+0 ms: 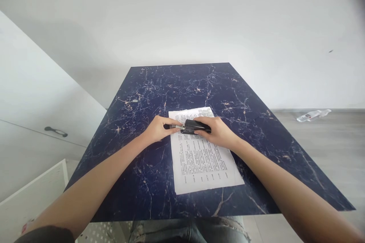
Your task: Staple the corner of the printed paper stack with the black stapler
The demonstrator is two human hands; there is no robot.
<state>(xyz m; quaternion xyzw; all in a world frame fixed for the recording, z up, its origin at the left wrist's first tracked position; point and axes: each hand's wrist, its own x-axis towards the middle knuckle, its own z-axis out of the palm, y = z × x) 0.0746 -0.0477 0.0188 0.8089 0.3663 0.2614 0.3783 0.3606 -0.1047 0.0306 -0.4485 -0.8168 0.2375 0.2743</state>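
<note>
A black stapler (196, 126) lies sideways just over the upper part of a printed sheet of paper (209, 182), which may be more than one sheet. My right hand (219, 131) is closed around the stapler's right end, thumb on the near side and fingers on the far side. At its left end a silvery metal part (178, 126) sticks out. My left hand (159, 128) pinches that part between thumb and fingers. The fingertips hide some of where the metal meets the black body.
The paper rests on a dark blue marble-patterned table (182, 87). A small pale piece (135, 101) lies toward its left side. A cabinet with a dark handle (56, 131) stands left. On the floor at right is a clear plastic item (312, 115).
</note>
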